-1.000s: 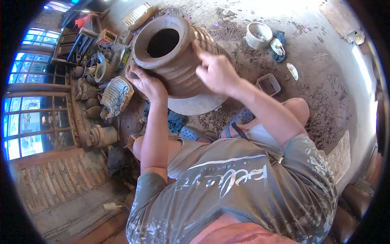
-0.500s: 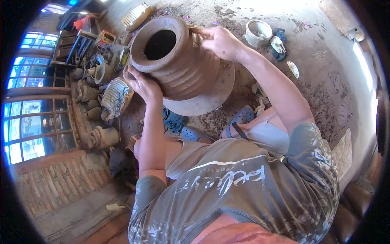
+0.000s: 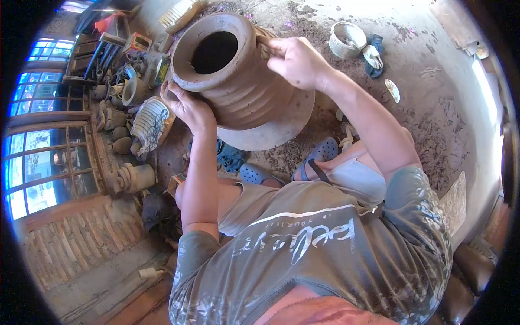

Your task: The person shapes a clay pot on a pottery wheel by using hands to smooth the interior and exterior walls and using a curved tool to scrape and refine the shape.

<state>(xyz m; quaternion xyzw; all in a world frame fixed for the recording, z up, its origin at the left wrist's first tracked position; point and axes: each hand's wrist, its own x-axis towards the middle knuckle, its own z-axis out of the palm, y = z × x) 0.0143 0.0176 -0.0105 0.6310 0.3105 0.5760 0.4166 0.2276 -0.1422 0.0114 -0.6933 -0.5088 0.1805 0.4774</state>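
A large brown clay pot (image 3: pixel 252 100) with a thick rounded rim, a dark round mouth and ridged sides stands on a pale round disc (image 3: pixel 276 130) in front of me. My left hand (image 3: pixel 190 108) is curled against the pot's left side, just under the rim, thumb and fingers bent. On the opposite side, my right hand (image 3: pixel 300 62) presses its bent fingertips to the wall below the rim. Whether those fingertips also pinch something small is hidden. The pot's inside is too dark to make out.
A pale bucket (image 3: pixel 346 39) stands at the far right beside a dark cloth (image 3: pixel 375 51). Several small pots, a ribbed tray (image 3: pixel 151 125) and a stout clay vessel (image 3: pixel 135 177) crowd the left. Blue cloth (image 3: pixel 232 157) lies by my clogs (image 3: pixel 259 174). Wet clay smears the floor.
My right hand has slid slightly down along the pot's side. The left hand stays at the rim, shifted a little. The whole view has moved slightly.
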